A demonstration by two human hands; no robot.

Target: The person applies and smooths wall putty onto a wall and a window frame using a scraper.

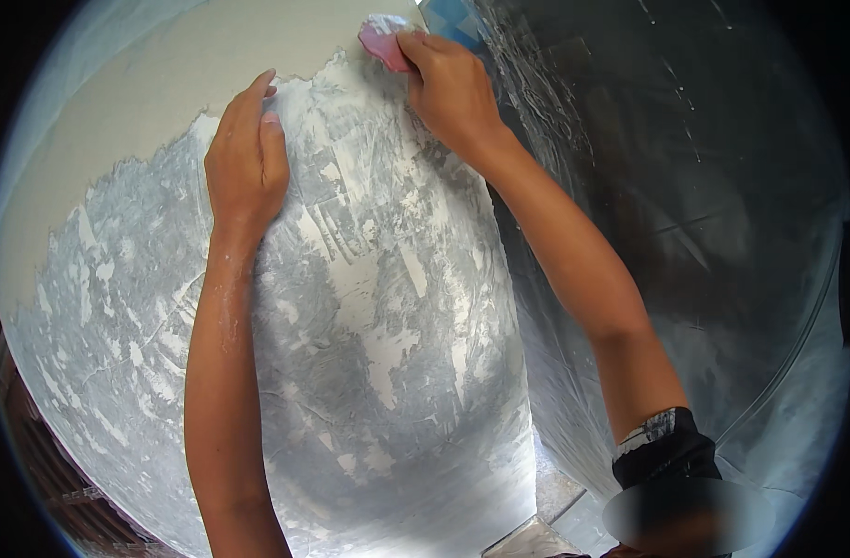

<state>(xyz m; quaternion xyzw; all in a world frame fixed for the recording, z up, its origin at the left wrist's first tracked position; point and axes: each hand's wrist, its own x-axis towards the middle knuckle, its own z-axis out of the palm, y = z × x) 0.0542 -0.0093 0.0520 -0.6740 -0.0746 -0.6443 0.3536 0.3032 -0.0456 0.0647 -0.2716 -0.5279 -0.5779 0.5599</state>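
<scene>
The right hand (454, 93) pinches a white-smeared pink piece (382, 46) between thumb and fingers, high on a patchy grey-and-white panel (378, 288). The left hand (243, 163), fingers together, thumb slightly apart, lies over the panel near a beige layer's (155, 93) ragged edge. Dark sheeting (722, 205) stands at right.

At three o'clock, a dark sheet (722, 223) bears pale flecks; at twelve, a blue patterned panel (453, 22) shows; brown slats (83, 505) occupy eight, light flooring (553, 491) five.
</scene>
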